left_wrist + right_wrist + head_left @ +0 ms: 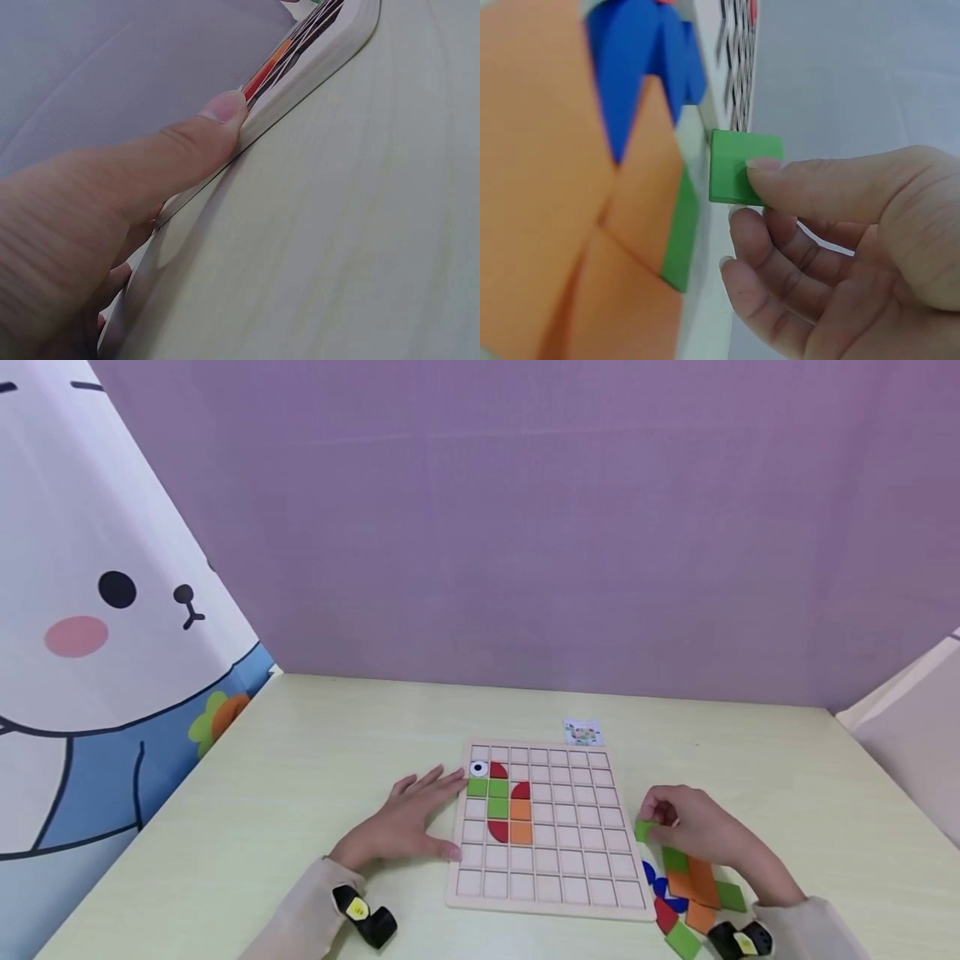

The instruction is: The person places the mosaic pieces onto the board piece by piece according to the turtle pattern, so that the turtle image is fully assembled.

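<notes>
A wooden grid board [557,887] lies on the table with green and orange squares, red quarter-round tiles and an eye tile [478,768] in its left cells. My left hand [412,820] rests at the board's left edge, fingers spread; in the left wrist view its thumb [187,146] touches the rim. Just off the board's right edge, my right hand [693,818] pinches a green square tile [731,169] between thumb and fingers. Below that hand lies a loose pile of tiles, among them an orange tile [702,917], a red tile [664,914] and blue tiles [630,67].
A small printed card [582,732] lies at the board's far edge. Behind the pale table [360,718] stands a purple partition [525,543]. A cartoon-printed panel [112,693] borders the left side.
</notes>
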Demonstrator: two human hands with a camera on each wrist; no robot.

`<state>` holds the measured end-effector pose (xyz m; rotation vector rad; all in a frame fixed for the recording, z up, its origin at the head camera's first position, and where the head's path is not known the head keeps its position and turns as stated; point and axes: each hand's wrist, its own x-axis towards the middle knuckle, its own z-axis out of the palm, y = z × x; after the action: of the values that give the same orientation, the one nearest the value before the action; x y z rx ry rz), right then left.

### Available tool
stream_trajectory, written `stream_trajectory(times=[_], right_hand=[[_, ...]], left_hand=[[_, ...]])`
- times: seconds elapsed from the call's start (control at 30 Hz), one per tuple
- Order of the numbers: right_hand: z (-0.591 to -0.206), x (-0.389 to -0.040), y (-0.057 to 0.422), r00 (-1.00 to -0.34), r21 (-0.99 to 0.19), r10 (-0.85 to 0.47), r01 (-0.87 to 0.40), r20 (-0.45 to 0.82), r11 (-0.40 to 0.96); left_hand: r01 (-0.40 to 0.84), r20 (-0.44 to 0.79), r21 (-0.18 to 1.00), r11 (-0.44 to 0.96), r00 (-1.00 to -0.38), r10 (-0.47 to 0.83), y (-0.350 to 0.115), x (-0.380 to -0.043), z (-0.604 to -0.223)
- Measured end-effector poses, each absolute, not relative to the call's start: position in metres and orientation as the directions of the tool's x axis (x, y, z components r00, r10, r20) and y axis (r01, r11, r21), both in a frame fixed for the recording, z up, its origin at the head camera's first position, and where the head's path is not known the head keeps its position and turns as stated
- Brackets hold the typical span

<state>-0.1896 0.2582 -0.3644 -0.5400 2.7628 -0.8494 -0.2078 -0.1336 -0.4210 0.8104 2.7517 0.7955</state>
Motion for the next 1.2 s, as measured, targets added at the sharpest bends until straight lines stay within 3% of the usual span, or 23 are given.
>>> stream_trajectory(times=[0.33,1.2], right_hand=[[-0.358,-0.196,0.254,-0.903,-0.567,-0.43,-0.349,-0.01,0.746],[-0.353,-0.218,0.204,-0.905,-0.624,-0.423,-0.355,0.043,0.696]], left_hand=[[0.444,-0.02,0.539,0.716,-0.843,0.537,-0.134,-0.209,-0.423],[0.456,-0.008,0.525,0.718,-0.842,0.54,-0.133,-0.21,-0.425]])
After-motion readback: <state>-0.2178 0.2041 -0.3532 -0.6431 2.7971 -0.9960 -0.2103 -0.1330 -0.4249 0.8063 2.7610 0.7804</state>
